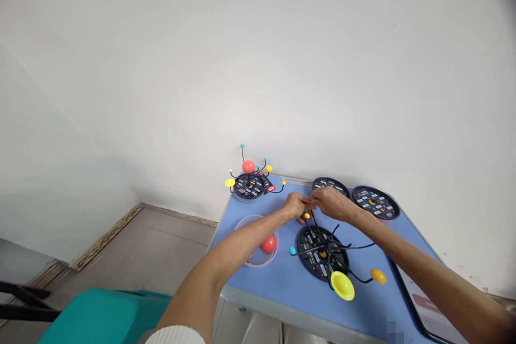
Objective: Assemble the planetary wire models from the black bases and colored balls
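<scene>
A partly assembled solar system model rests on the blue table, with a round black printed base and curved black rods spreading from its middle. Some rods carry pieces: a yellow ringed planet, an orange ball, a cyan ball and a small orange ball. Behind its centre, my left hand and my right hand meet with fingers pinched together. One black rod rises to where their fingertips meet. Whatever small piece is between the fingers is hidden.
A clear round tub holding a red ball stands left. At the back left is a finished-looking model; two black discs lie back right. A tablet sits at the right edge, a teal stool lower left.
</scene>
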A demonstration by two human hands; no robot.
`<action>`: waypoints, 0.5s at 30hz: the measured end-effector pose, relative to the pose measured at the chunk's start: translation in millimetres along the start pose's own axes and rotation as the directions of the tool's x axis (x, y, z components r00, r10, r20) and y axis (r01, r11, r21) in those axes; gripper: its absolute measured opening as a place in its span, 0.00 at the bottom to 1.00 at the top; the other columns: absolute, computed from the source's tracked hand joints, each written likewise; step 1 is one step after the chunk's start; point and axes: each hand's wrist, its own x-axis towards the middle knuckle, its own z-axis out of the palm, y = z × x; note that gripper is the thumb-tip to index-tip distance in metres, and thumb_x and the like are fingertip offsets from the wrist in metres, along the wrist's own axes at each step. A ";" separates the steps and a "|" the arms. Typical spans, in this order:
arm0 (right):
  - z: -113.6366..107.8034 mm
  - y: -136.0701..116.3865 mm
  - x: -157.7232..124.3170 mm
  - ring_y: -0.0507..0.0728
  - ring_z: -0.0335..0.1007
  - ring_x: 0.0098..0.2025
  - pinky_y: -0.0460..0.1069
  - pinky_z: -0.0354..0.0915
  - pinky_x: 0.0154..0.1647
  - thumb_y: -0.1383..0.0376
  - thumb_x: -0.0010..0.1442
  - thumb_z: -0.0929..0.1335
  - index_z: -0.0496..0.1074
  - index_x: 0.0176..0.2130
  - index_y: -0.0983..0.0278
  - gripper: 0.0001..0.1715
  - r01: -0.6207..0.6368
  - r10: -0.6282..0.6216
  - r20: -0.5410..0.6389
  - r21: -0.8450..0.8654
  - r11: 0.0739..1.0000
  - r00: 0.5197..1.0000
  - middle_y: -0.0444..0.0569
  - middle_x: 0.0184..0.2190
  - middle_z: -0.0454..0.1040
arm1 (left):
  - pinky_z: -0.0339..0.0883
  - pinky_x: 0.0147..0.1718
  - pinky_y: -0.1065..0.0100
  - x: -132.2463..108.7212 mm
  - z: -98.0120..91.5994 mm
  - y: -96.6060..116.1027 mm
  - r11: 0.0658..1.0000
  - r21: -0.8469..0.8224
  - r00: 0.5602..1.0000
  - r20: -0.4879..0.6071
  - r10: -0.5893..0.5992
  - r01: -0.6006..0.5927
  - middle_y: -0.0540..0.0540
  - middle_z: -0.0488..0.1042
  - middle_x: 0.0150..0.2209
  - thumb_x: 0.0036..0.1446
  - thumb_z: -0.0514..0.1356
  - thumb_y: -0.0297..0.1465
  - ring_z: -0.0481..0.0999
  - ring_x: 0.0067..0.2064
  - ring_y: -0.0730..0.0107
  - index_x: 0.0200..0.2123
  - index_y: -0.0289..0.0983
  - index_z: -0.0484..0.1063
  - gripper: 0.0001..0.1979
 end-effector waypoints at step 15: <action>-1.0 -9.3 -7.4 0.63 0.77 0.36 0.48 0.62 0.31 0.72 0.64 0.62 0.75 0.34 0.68 0.12 -0.007 0.006 -0.003 -0.159 0.987 1.000 0.60 0.33 0.78 | 0.71 0.22 0.70 -0.5 1.6 3.8 0.999 0.047 1.000 -0.007 -0.019 0.019 0.50 0.72 0.20 0.54 0.62 0.31 0.69 0.18 0.76 0.29 0.32 0.77 0.08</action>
